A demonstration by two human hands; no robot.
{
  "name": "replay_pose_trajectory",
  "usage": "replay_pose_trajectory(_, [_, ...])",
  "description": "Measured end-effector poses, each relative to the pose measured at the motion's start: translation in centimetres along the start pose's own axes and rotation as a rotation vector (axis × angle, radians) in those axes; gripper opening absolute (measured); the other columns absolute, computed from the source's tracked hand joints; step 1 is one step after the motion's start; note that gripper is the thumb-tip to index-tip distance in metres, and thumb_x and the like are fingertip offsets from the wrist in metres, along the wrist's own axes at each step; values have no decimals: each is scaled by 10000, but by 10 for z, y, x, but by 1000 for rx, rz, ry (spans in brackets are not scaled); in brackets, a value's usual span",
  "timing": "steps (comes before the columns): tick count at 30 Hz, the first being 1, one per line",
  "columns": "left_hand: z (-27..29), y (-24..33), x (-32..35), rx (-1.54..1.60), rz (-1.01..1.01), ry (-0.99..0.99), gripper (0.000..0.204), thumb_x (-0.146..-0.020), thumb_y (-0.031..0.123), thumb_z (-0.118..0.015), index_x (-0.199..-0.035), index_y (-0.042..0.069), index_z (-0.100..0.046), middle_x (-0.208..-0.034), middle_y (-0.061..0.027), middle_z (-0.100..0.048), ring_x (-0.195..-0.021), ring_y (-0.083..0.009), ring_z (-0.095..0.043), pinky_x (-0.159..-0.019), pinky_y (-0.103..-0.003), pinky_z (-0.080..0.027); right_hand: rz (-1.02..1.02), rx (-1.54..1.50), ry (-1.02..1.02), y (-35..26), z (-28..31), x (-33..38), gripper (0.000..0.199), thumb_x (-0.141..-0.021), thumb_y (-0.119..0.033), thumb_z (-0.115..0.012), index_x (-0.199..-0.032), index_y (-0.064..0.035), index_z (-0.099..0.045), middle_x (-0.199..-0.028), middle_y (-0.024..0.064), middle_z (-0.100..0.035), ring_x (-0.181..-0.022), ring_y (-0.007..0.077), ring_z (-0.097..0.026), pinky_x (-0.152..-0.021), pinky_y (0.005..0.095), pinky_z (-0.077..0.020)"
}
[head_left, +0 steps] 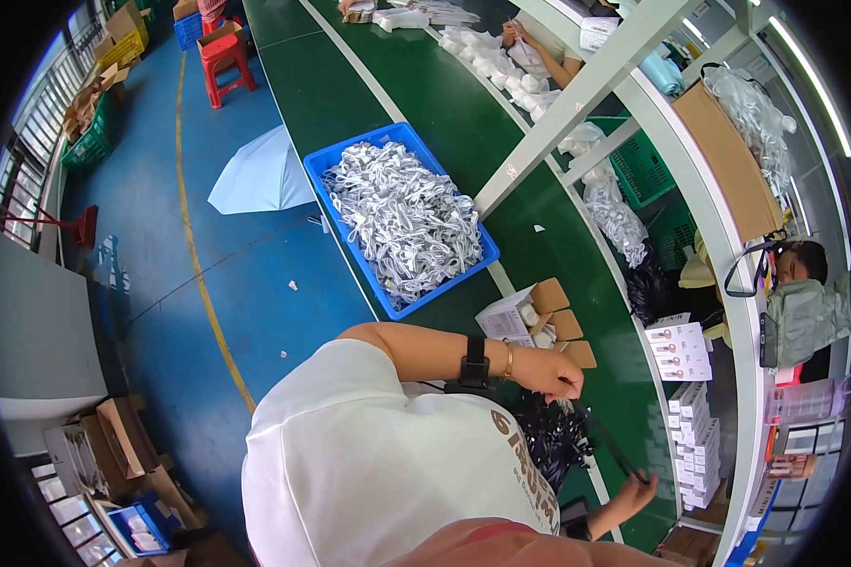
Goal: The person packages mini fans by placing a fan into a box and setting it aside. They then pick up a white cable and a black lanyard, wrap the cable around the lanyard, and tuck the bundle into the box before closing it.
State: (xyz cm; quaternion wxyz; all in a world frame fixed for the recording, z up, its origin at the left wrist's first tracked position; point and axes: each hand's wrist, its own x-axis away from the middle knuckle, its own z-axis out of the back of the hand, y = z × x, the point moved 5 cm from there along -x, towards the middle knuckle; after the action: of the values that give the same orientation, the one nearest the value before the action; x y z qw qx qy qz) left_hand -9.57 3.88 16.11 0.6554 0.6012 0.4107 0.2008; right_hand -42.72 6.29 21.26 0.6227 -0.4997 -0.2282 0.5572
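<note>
My left hand (550, 374) is closed in a fist above a shiny black bundle (550, 437); what its fingers hold is hidden. A thin black strap (616, 454) runs from just below that fist to my right hand (631, 495), whose fingers are pinched on its end. The black bundle lies on the green table close to my body, looking like many strips or plastic-wrapped cords. Beside my left wrist stands an opened carton (511, 321) with small white items in it. A blue tray (490, 255) heaped with white coiled cables (397, 213) sits farther left.
Stacked white boxes (695, 444) line the table's far side. A slanted grey post (577, 104) rises from the table. Across it, another person's hands (520, 38) work near white wrapped items; a second person sits at right. A blue umbrella (260, 175) and red stool (225, 66) stand alongside.
</note>
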Motion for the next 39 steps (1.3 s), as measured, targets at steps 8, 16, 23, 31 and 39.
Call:
replay_pose_trajectory(8, [-10, 40, 10, -95, 56, 10, 129, -906, 151, -538, -903, 24, -561, -742, -42, -585, -671, -115, -577, -601, -274, -454, 412, -26, -577, -91, -158, 69, 371, -882, -18, -481, -1250, 0, -441, -1014, 110, -535, -867, 174, -529, -780, 308, -435])
replay_pose_trajectory(16, [20, 24, 32, -120, -50, 81, 128, -908, 149, -541, -922, 24, -566, -756, -21, -580, -731, -93, -558, -654, -268, -441, 88, -404, -665, -99, -152, 61, 220, -958, -189, -432, -949, 15, -515, -769, 51, -543, -711, 120, -497, -661, 256, -397])
replay_pose_trajectory(23, [46, 15, 48, -120, -12, 273, 129, -901, 147, -547, -944, 29, -577, -788, -12, -578, -745, -86, -539, -679, -265, -440, 212, 314, -896, -83, -170, 48, 195, -939, -165, -466, -978, 19, -517, -774, 48, -529, -697, 141, -500, -685, 264, -420])
replay_pose_trajectory(31, [38, 28, 43, -212, -110, 225, 96, -885, 123, -571, -925, 38, -551, -801, -13, -563, -729, -94, -519, -671, -266, -434, 489, 55, -836, -96, -216, 68, 96, -902, -60, -486, -935, 24, -516, -787, 39, -542, -648, 104, -482, -615, 242, -406])
replay_pose_trajectory(39, [74, 21, 58, -102, -76, 429, 103, -869, 123, -593, -899, 54, -524, -791, -12, -556, -725, -90, -522, -660, -260, -440, -76, -124, -1011, -60, -181, 42, 59, -907, -43, -465, -901, 0, -505, -804, 37, -547, -652, 76, -488, -597, 206, -390])
